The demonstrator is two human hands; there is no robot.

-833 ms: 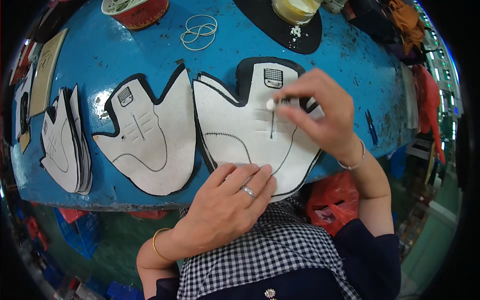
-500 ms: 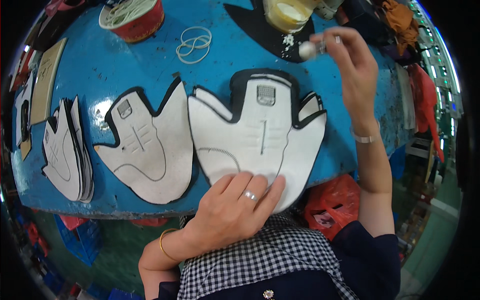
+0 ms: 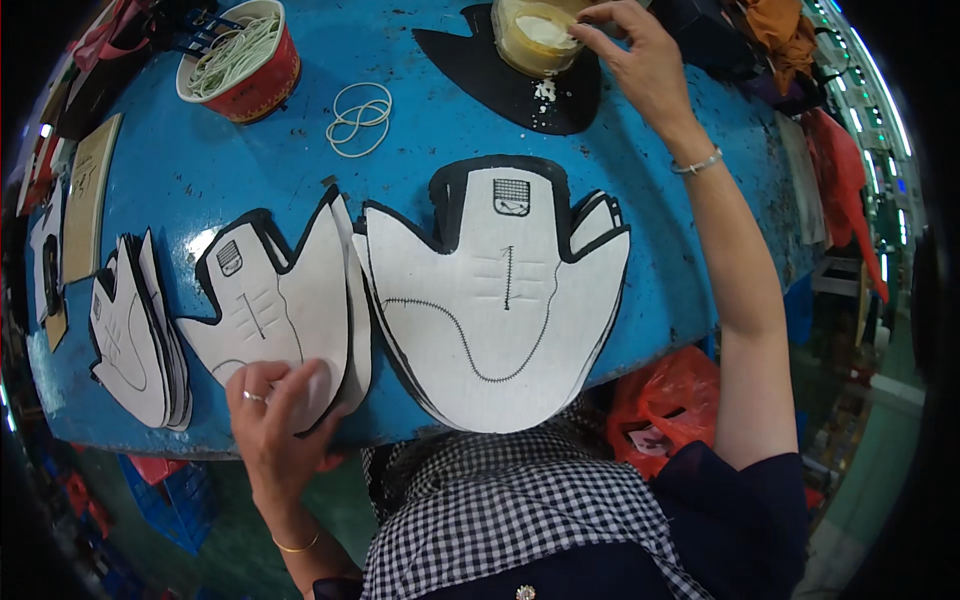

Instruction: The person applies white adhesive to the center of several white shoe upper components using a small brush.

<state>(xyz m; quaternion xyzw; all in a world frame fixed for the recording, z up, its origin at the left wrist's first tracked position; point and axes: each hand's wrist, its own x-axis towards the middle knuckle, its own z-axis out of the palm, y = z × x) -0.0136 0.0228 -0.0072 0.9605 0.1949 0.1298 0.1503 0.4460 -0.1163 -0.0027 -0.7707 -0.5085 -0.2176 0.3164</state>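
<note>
Middle shoe upper (image 3: 265, 315): just left of the broad shoe upper (image 3: 430, 270); white cloth-like face, black edging; right side stands slightly off the sheet beneath, probably because it is being lifted by its lower edge

Left hand (image 3: 275, 408): left of the broad shoe upper, fingers curled over that lower edge, thumb low beside it, nearly closed and seemingly pinching the middle shoe upper; blurred, firmness unclear

Broad shoe upper: flat, wing-like points either side of a squared flap, black zigzag seam curving in a U; layered edges at its right tip suggest a pile, presumably squared up to lie steady

Right hand (image 3: 645, 70): beyond the broad shoe upper, thumb and fingertips near together at the yellowish tub (image 3: 518, 62); cannot tell whether they hold anything

Tub, beyond the broad shoe upper: white paste (image 3: 538, 30) inside; black shoe-shaped sheet (image 3: 565, 115) beneath, perhaps catching drips, with white crumbs (image 3: 544, 92)

Outward: narrow upper stack (image 3: 130, 345) far left of the broad shoe upper, likely kept separate; scuffed, glossy blue table (image 3: 420, 145) underneath
</note>
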